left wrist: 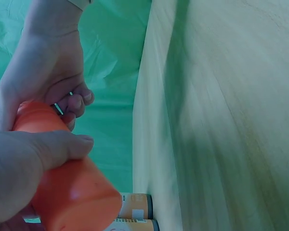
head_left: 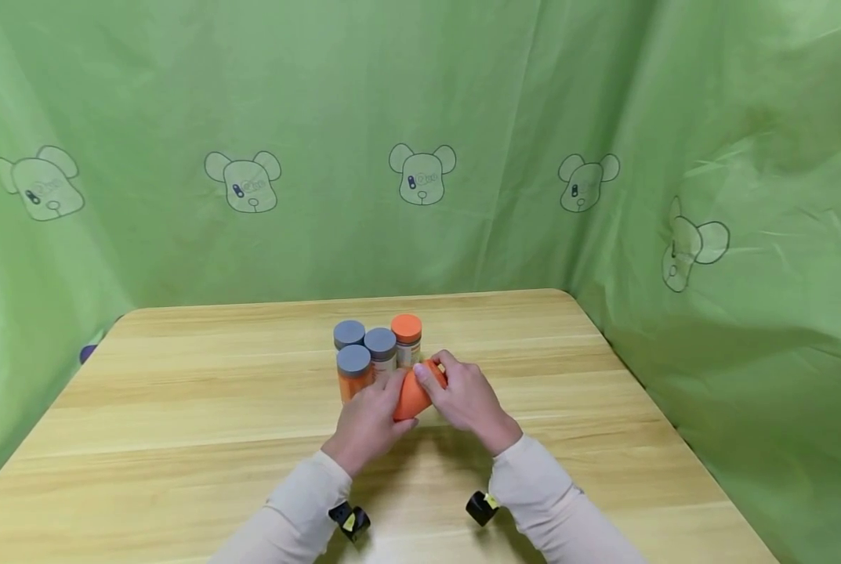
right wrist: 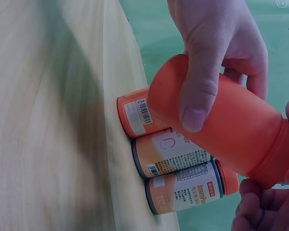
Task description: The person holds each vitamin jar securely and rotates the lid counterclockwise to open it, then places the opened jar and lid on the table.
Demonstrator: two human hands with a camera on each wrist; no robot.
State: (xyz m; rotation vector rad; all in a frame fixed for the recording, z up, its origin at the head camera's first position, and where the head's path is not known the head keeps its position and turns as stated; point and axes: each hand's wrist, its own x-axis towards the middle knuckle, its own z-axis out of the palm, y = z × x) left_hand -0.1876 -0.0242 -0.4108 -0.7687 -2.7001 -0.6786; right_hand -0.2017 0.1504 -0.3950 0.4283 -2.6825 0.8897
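Both hands hold one plain orange bottle (head_left: pixel 413 398), tilted above the wooden table. The left hand (head_left: pixel 371 419) grips its body, thumb lying across the side in the left wrist view. At the other end, the right hand (head_left: pixel 468 395) curls round the orange cap (right wrist: pixel 274 156). Just beyond the hands stands a group of upright bottles: an orange bottle with a grey lid (head_left: pixel 354 374), two more grey-lidded bottles (head_left: pixel 381 345) and a labelled bottle with an orange lid (head_left: pixel 407 337). The held bottle and left hand partly cover the group in the head view.
The light wooden table (head_left: pixel 201 407) has rounded far corners. A green curtain (head_left: pixel 335 243) printed with bear heads hangs behind it and along the sides. Black wrist cameras (head_left: pixel 482 509) hang beneath the sleeves. A small purple thing (head_left: pixel 87 354) shows past the table's left edge.
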